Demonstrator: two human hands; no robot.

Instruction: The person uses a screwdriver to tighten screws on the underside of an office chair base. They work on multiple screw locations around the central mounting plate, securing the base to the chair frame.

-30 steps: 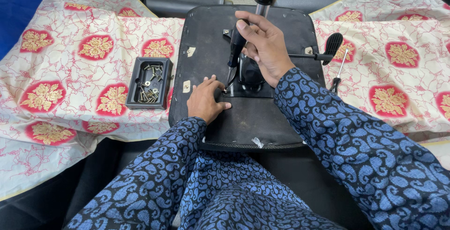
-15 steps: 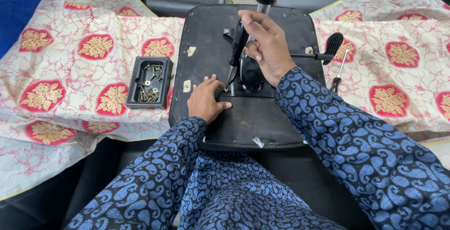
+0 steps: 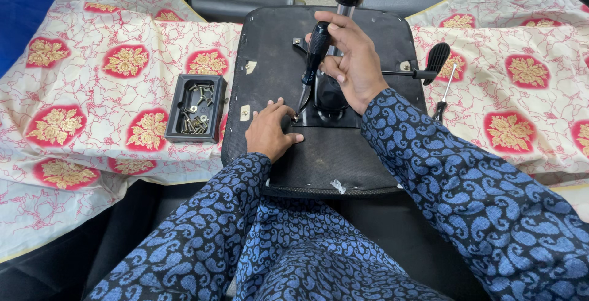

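From the head view, my right hand [image 3: 353, 61] is wrapped around a black-handled screwdriver [image 3: 314, 55], fingers closed on the grip, blade tilted down to a screw [image 3: 296, 117] at the corner of the metal plate [image 3: 331, 117] on the upturned chair seat [image 3: 270, 49]. My left hand [image 3: 270, 132] lies flat on the seat, fingers loosely together, holding nothing, tips right beside the blade. A small black tray [image 3: 196, 108] of screws sits on the patterned cloth [image 3: 92, 92] to the left; a second screwdriver [image 3: 443, 95] lies to the right by the lever [image 3: 423, 68]. I reckon the tilted blade could jump the screw head and stab my left fingertips, since they rest so close
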